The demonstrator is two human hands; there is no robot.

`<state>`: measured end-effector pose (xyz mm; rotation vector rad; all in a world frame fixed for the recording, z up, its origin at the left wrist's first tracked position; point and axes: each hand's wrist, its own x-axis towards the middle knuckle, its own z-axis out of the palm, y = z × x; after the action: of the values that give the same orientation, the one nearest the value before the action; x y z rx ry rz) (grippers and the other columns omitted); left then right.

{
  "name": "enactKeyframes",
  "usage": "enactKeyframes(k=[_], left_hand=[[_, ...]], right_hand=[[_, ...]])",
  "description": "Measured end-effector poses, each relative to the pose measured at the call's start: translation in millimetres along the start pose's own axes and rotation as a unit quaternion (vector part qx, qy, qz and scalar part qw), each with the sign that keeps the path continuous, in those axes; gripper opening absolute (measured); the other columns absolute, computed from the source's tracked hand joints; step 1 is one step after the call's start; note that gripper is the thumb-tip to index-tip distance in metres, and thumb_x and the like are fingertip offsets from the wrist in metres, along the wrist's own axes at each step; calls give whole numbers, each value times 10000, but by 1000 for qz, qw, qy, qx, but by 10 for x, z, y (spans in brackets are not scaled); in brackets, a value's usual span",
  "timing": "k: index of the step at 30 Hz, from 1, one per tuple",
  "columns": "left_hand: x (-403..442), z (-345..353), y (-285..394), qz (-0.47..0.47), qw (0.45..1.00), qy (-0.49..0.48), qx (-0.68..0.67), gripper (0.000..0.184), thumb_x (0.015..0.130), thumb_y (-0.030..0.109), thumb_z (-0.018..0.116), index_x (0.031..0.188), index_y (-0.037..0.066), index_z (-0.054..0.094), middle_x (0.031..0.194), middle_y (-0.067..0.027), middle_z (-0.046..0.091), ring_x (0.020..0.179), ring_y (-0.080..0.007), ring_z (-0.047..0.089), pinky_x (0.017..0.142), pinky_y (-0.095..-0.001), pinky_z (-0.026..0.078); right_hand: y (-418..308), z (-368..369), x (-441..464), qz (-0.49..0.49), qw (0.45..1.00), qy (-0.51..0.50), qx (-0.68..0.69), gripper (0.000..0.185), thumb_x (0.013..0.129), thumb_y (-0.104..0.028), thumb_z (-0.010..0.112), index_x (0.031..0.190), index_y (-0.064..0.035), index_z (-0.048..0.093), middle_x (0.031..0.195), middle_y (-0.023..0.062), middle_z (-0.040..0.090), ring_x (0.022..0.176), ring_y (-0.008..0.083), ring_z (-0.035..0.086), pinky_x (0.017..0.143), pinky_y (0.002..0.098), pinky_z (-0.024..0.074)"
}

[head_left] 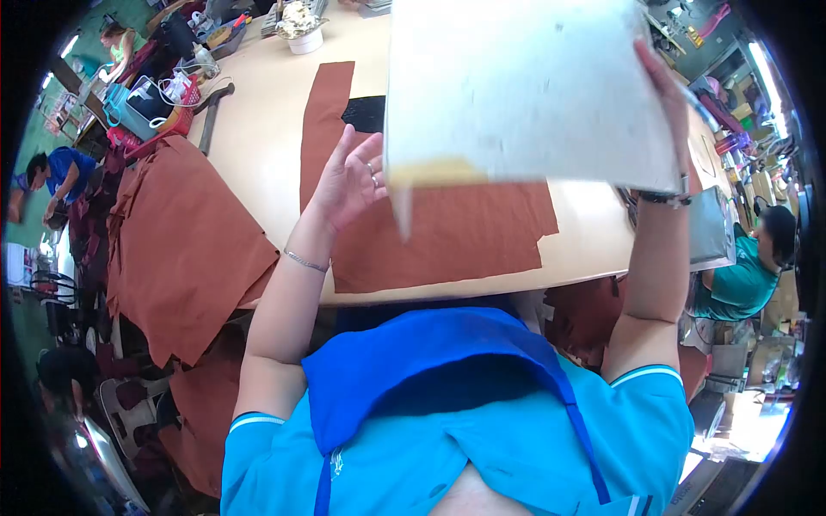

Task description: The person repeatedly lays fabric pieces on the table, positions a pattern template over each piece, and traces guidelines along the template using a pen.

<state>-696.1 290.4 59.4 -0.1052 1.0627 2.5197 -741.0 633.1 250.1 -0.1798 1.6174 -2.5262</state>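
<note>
A large flat whitish board (533, 95), with a yellowish strip along its lower left edge, is raised over the table. My right hand (667, 99) grips its right edge, fingers partly hidden. Beside the board's left edge, my left hand (353, 179) is open, palm up with fingers apart; whether the fingertips touch the board cannot be told. Under the board lies a reddish-brown leather-like piece (439, 245), partly covered from view, with a small black piece (365, 113) near its upper left.
More reddish-brown material (181, 241) hangs over the table's left side. A hammer-like tool (212, 116) lies near a red basket (176, 120). A white pot (303, 39) stands at the back. A grey slab (712, 228) sits at right, near a co-worker (744, 275).
</note>
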Motion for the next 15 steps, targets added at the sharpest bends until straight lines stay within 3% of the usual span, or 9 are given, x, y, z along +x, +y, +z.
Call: enactKeyframes(k=[1, 2, 4, 6, 9, 10, 11, 12, 15], left_hand=[[-52, 24, 4, 5, 999, 30, 13, 808, 911, 615, 533, 1467, 77, 298, 1164, -73, 563, 977, -153, 560, 857, -305, 479], [-111, 28, 17, 10, 998, 60, 26, 762, 927, 571, 545, 1456, 73, 320, 1137, -56, 565, 928, -148, 565, 837, -291, 482], [-132, -421, -34, 63, 989, 98, 87, 605, 943, 251, 632, 1443, 63, 348, 1167, -44, 576, 929, -118, 581, 775, -237, 499], [-362, -530, 40, 121, 964, 179, 157, 576, 906, 131, 669, 1401, 38, 388, 1073, -33, 580, 895, -103, 590, 754, -246, 521], [-627, -608, 99, 148, 902, 306, 265, 565, 887, 64, 674, 1383, -3, 412, 1025, -38, 584, 877, -103, 605, 748, -252, 534], [-674, -727, 90, 138, 893, 290, 315, 556, 883, 55, 674, 1375, -10, 423, 1018, -43, 589, 863, -103, 606, 742, -246, 531], [-684, -902, 57, 128, 881, 273, 365, 546, 880, 46, 673, 1367, -18, 433, 1010, -49, 594, 849, -103, 606, 736, -240, 528], [-684, -1058, 17, 120, 866, 254, 414, 537, 877, 36, 672, 1358, -25, 444, 1002, -55, 599, 835, -104, 607, 730, -234, 525], [-704, -1027, 31, 103, 818, 277, 494, 563, 841, 75, 725, 1339, -31, 486, 894, -33, 582, 731, -80, 575, 650, -209, 490]], right_hand=[[99, -32, -44, 10, 998, 60, -31, 411, 909, -271, 658, 1215, -12, 564, 1056, 77, 671, 824, 149, 678, 710, 291, 560], [196, -124, -84, -18, 997, 47, -65, 418, 903, -266, 663, 1222, -13, 567, 1057, 72, 668, 860, 129, 666, 732, 268, 546], [431, -519, -46, -57, 988, 27, -142, 438, 904, -267, 658, 1241, -5, 560, 1081, 70, 665, 900, 123, 655, 767, 262, 536], [639, -793, -215, -23, 973, 12, -228, 442, 894, -220, 672, 1258, 0, 551, 1104, 74, 663, 902, 130, 653, 793, 263, 533], [1185, -1266, -348, 58, 971, 33, -230, 451, 859, -173, 724, 1249, -12, 563, 1112, 82, 659, 939, 138, 639, 850, 282, 523], [1356, -1379, -432, 90, 964, 31, -248, 509, 862, -115, 705, 1325, -12, 521, 1139, 73, 647, 1009, 133, 612, 909, 276, 493], [1502, -1536, -449, 119, 912, 13, -392, 466, 861, -102, 708, 1287, -1, 548, 1047, 49, 654, 929, 109, 599, 846, 246, 488], [1735, -1540, -506, 69, 943, 42, -323, 420, 834, -141, 753, 1198, -4, 596, 916, 27, 652, 786, 89, 585, 696, 233, 484], [1846, -1516, -574, 78, 898, 77, -427, 479, 812, -173, 790, 1205, 17, 593, 792, -3, 599, 695, 78, 547, 624, 232, 463]])
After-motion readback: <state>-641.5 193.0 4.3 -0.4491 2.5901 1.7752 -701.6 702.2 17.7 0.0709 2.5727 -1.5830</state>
